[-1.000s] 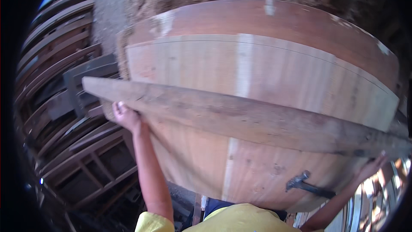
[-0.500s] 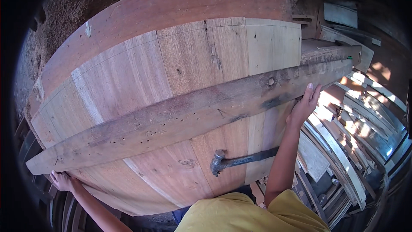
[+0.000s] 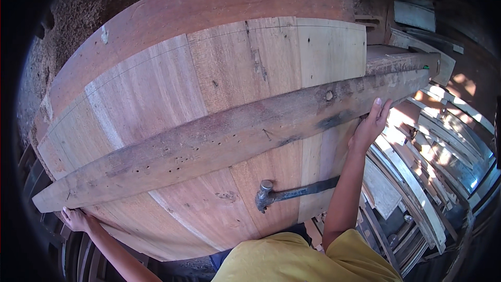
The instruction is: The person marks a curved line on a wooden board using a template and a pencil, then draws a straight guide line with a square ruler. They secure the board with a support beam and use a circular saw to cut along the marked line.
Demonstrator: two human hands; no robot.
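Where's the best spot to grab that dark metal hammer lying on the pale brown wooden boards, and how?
Probably around the middle of the long, slim, dark handle, coming from above. The dark metal hammer lies sideways on the pale brown wooden boards, its chunky head pointing left. The handle's other end is hidden behind the bare right forearm.

right fingers (image 3: 378, 109): partly hidden | hammer (image 3: 295, 194): handle end behind right forearm (image 3: 346, 193)

Beam (image 3: 224, 136): rough, matt wood (pitted with small holes); panel (image 3: 151, 91): smoother wood; hammer head (image 3: 264, 197): dull metal.
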